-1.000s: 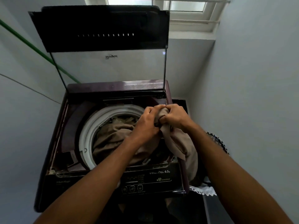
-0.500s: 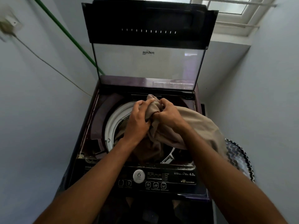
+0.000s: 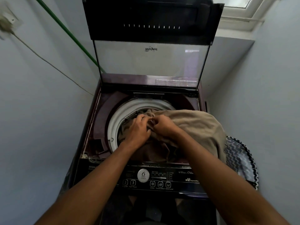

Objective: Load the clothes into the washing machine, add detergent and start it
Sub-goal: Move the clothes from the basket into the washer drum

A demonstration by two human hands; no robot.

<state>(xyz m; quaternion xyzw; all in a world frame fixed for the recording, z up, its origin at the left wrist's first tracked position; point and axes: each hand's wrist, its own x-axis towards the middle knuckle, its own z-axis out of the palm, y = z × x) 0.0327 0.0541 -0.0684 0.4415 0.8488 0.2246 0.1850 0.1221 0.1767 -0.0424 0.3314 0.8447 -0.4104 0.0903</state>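
A top-loading washer (image 3: 90,137) fills the centre of the frame, wedged into a narrow corner between pale blue-grey walls (image 3: 40,127). Its lid (image 3: 151,46) stands upright at the top of the frame, dark above and clear glass below. The white drum ring (image 3: 116,120) shows at centre, and the dark control panel (image 3: 162,177) with a round dial (image 3: 143,175) runs along the lower middle.

A tan cloth (image 3: 194,125) lies partly inside the drum and partly draped over the washer's right edge, bulging toward the right of the frame. Darker brown fabric (image 3: 154,151) sits in the drum beneath the hands.

The left hand (image 3: 138,129) and right hand (image 3: 164,125) meet over the drum mouth, just beside each other. The fingers of both are curled and bunched on the tan cloth, gripping a gathered fold between them.

At the right edge, beside the washer, stands a basket (image 3: 240,159) with a black-and-white zigzag pattern. A green pipe (image 3: 68,33) slants down the left wall from the upper left, and a thin cable (image 3: 48,62) runs from a wall socket (image 3: 8,21) at the far upper left toward the washer's back. A white window frame (image 3: 240,18) sits at the upper right.
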